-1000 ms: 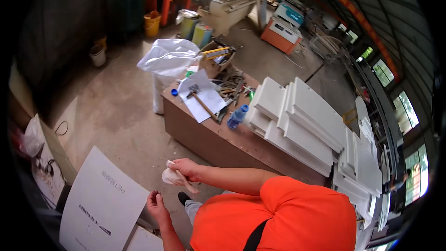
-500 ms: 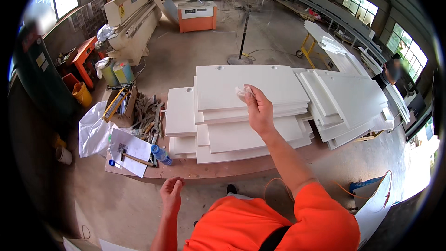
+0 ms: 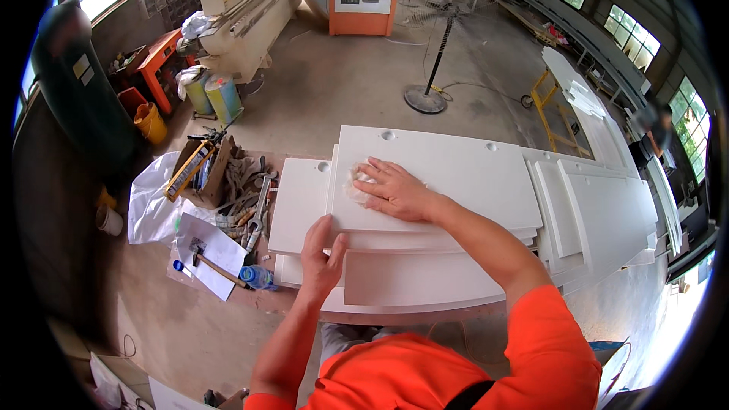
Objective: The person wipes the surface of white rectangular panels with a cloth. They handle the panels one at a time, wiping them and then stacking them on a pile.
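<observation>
Right hand point(image 3: 396, 191) lies flat, fingers spread, pressing a crumpled white cloth wad point(image 3: 357, 182) onto the near-left part of the top white rectangular board point(image 3: 456, 175). No real grip on the cloth, just palm and fingers pinning it down. That board caps a stack of white boards point(image 3: 410, 277) on the bench, centre of the scene. Left hand point(image 3: 322, 258) rests open on the near-left edge of the stack, thumb over the edge, holding nothing.

To wipe well, my read: keep the cloth bunched under the palm, use even pressure and long overlapping passes, and brace the stack with the left hand so the top board doesn't slide.

Left of the stack sit a wooden-handled hammer point(image 3: 210, 262) on a white paper sheet point(image 3: 211, 254), a blue-capped bottle point(image 3: 258, 277) and a clutter of metal hand tools point(image 3: 247, 197).
</observation>
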`<state>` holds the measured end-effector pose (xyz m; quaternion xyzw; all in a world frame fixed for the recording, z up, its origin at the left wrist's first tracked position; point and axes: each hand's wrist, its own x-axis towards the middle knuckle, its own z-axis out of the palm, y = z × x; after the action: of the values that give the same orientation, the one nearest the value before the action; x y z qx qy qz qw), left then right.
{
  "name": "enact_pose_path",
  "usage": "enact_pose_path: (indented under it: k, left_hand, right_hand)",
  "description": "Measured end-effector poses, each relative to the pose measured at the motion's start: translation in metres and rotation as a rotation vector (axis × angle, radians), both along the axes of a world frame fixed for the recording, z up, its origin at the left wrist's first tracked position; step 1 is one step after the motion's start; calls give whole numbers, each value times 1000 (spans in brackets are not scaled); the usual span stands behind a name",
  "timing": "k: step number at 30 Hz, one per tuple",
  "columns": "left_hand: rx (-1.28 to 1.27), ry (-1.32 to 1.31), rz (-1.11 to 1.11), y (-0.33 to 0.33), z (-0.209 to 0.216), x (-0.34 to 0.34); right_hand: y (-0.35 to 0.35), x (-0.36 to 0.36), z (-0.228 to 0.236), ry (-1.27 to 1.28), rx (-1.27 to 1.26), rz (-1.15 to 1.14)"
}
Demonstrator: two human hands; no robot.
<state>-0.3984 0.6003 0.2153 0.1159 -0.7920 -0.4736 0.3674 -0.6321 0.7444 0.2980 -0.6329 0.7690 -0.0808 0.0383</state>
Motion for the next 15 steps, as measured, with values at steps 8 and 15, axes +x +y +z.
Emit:
enact_pose_path:
  k: [8, 15]
  left_hand:
    - [-16, 16, 97, 4, -5, -14]
    - [131, 82, -18, -14, -7, -9]
  right_hand:
    - [-142, -49, 6, 1, 58, -400]
    - [-94, 27, -7, 44, 39, -93]
